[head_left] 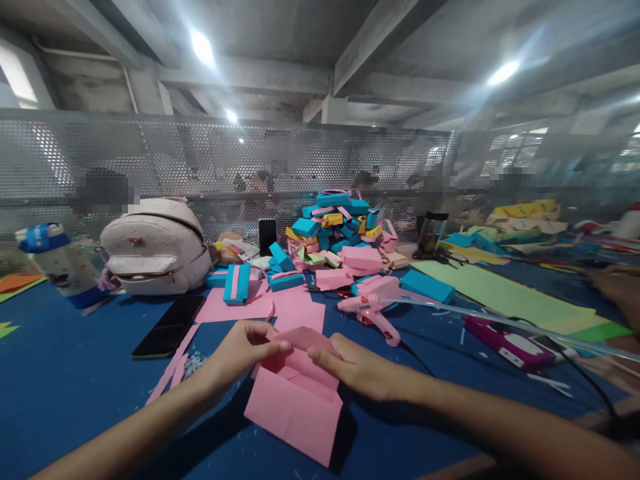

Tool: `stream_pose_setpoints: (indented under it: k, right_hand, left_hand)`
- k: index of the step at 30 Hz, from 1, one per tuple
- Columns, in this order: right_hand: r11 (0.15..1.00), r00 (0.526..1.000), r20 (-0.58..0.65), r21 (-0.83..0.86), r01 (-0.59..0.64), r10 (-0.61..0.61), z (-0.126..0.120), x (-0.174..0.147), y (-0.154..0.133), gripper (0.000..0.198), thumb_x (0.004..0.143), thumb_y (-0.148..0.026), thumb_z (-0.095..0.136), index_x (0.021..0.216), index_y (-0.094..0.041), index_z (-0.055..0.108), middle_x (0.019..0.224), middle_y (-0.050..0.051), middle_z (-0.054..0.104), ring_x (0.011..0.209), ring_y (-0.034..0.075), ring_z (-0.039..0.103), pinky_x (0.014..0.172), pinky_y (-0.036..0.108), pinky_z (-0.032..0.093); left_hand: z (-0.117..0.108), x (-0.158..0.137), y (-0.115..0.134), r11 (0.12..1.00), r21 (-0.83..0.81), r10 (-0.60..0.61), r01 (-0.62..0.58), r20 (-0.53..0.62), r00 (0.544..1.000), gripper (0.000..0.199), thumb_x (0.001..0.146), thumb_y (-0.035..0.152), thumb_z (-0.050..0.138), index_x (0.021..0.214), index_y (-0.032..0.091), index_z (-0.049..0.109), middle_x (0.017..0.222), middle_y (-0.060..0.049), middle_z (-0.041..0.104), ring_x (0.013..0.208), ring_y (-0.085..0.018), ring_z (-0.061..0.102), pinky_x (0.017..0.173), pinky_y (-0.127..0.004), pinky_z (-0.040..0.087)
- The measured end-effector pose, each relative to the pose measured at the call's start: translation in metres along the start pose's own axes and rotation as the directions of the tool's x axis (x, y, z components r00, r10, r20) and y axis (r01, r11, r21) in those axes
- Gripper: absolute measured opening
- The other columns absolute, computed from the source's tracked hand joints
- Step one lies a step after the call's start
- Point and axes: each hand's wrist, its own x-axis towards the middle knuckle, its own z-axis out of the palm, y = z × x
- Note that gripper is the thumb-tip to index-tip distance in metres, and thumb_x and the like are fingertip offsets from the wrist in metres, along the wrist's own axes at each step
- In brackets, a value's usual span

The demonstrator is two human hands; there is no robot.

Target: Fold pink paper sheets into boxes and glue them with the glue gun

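A partly folded pink paper box [296,415] is held between my two hands, its near flap hanging open toward me. My left hand [253,347] pinches the box's upper left side, thumb on the inside. On the upper right side, my right hand [353,367] grips the paper with its thumb on top and the other fingers mostly hidden behind. Just beyond my right hand lies a pink hot glue gun [373,313] with a long clear glue stick [480,312] in its back. Flat pink paper sheets [300,310] lie behind the box.
A heap of blue, pink and yellow paper boxes [335,223] rises at the back. To the left are a white backpack [155,250], a bottle [63,267] and a black phone [170,327]. Green sheets [500,293] and a purple power bank [510,343] lie right, near another person's hand [617,287].
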Motion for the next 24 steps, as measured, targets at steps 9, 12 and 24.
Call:
stream_pose_setpoints:
  k: [9,12,24]
  right_hand:
    - [0.998,0.998,-0.008,0.037,0.054,-0.054,0.000,0.002,-0.002,0.048,0.093,-0.059,0.036,0.069,-0.020,0.049,0.064,-0.001,0.045,0.058,0.013,0.039,0.051,0.025,0.033]
    - [1.000,0.999,-0.040,-0.023,0.010,-0.011,-0.001,0.002,-0.004,0.051,0.092,-0.061,0.035,0.066,-0.019,0.047,0.063,-0.001,0.041,0.058,0.013,0.036,0.050,0.024,0.031]
    - [0.999,0.989,-0.145,0.035,0.033,-0.027,0.001,0.009,0.006,0.050,0.094,-0.055,0.037,0.068,-0.018,0.057,0.062,0.000,0.049,0.063,0.015,0.044,0.057,0.027,0.037]
  left_hand:
    - [0.002,-0.002,-0.001,0.986,-0.164,0.015,-0.005,0.060,0.998,0.029,0.070,0.031,0.081,0.092,0.019,0.067,0.068,-0.001,0.068,0.060,-0.012,0.061,0.057,-0.020,0.045]
    - [0.001,0.000,-0.002,0.996,-0.089,0.025,-0.023,0.027,0.999,0.022,0.071,0.033,0.079,0.078,0.014,0.070,0.068,-0.002,0.067,0.061,-0.011,0.059,0.059,-0.019,0.043]
    - [-0.008,0.000,0.004,0.993,0.119,-0.023,0.016,0.060,0.998,0.018,0.068,0.030,0.077,0.072,0.013,0.073,0.061,-0.001,0.065,0.058,-0.010,0.053,0.059,-0.020,0.038]
